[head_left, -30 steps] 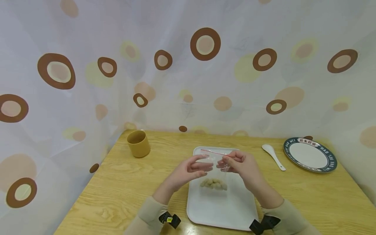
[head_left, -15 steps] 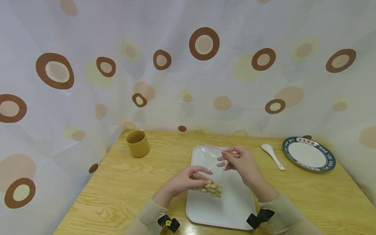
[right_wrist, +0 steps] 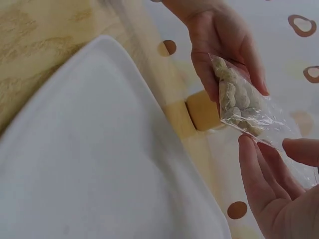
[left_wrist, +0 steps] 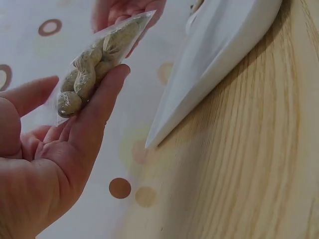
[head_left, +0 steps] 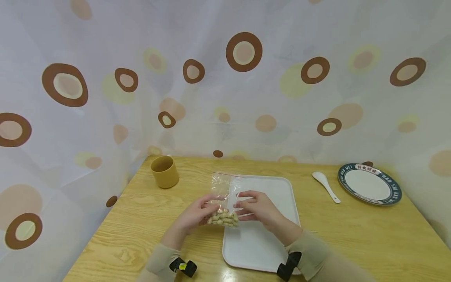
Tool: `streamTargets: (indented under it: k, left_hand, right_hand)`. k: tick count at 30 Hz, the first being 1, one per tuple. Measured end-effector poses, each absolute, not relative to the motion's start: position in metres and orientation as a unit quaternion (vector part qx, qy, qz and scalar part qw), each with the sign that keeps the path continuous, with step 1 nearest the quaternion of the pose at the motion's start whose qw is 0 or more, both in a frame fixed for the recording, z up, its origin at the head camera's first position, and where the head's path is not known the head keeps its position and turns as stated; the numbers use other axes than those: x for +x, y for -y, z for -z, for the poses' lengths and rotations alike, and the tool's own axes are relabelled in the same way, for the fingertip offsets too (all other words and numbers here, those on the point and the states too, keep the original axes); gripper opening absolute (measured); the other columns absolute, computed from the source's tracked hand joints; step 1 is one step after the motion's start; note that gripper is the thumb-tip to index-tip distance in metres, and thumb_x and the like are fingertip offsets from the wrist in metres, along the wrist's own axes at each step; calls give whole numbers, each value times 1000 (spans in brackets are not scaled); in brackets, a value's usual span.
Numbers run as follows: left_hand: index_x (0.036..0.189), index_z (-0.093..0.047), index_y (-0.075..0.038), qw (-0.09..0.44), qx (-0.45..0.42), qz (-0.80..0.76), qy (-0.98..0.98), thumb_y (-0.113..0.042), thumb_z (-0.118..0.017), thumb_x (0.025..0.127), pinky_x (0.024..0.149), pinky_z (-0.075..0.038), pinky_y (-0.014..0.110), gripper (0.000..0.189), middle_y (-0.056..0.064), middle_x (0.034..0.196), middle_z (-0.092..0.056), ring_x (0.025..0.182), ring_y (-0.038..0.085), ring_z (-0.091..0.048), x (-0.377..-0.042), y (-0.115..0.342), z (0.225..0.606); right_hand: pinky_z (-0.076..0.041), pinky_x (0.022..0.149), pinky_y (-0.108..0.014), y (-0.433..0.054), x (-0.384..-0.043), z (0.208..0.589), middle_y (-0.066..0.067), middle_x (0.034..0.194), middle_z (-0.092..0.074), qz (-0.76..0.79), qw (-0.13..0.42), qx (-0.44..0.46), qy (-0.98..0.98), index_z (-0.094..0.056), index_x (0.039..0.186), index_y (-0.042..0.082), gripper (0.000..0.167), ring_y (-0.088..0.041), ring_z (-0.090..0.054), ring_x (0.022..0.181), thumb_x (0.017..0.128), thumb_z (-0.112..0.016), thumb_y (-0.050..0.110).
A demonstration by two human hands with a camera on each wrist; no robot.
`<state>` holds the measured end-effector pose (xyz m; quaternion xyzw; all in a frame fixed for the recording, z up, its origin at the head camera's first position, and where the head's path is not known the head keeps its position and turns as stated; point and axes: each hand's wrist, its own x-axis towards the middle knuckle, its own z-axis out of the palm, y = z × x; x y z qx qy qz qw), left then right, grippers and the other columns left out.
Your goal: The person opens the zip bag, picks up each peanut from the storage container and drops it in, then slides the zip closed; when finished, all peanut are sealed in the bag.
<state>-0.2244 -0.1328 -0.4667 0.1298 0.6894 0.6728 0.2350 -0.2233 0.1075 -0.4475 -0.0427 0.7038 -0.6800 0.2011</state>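
A clear zip bag with a red line along its top stands upright between both hands, several unshelled peanuts gathered at its bottom. It is held above the table at the left edge of a white tray. My left hand grips the bag's left side near the peanuts, thumb on one face and fingers on the other. At the opposite side, my right hand has the bag's edge between thumb and fingers. In the right wrist view, the bag slants between the left hand and the right hand.
A mustard-yellow cup stands at the back left of the wooden table. To the right lie a white spoon and a plate with a dark patterned rim. A patterned cloth hangs behind the table.
The bag of peanuts has moved left from over the tray to its left edge. My left hand has taken its left side, and my right hand has shifted left and down from the bag's top.
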Motion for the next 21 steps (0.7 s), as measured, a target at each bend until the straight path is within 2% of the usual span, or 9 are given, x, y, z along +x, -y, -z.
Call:
streamTargets:
  k: [4,11,14,19,21]
  left_hand:
    - [142,-44,6,232,122,-675,-690,-18,-48,104,57,-43,15,45,-8,76,-55,61,1,-47,-223,149,471]
    - [143,-37,9,235,59,-686,-685,-16,-44,106,65,-52,18,46,-7,88,-63,73,0,-59,-214,171,482]
    - [140,-39,7,221,30,-674,-704,-19,-47,105,62,-48,19,44,-8,83,-58,68,0,-52,-212,177,485]
    - [140,-39,5,198,18,-662,-723,-29,-55,101,68,-51,23,54,-3,90,-59,76,4,-58,-212,187,489]
    - [140,-37,9,184,33,-662,-726,-32,-58,100,68,-52,23,61,-1,95,-64,79,4,-61,-211,191,488]
  right_hand:
    - [-60,70,-38,-86,-223,455,-19,99,-74,691,195,-17,-695,-53,129,-8,36,-23,-74,79,95,-58,3]
    - [-60,68,-38,-60,-222,467,-13,90,-73,711,213,0,-670,-51,128,-10,36,-18,-72,70,94,-57,-3]
    - [-60,70,-39,-53,-221,468,-20,97,-72,714,221,4,-665,-47,134,-10,42,-21,-73,73,94,-55,-5]
    - [-59,79,-39,-46,-220,466,-30,118,-65,704,247,-9,-666,-36,145,-11,50,-30,-73,93,97,-47,-3]
    - [-59,81,-38,-45,-220,465,-32,123,-62,696,257,-20,-670,-33,147,-10,51,-32,-72,100,98,-46,-2]
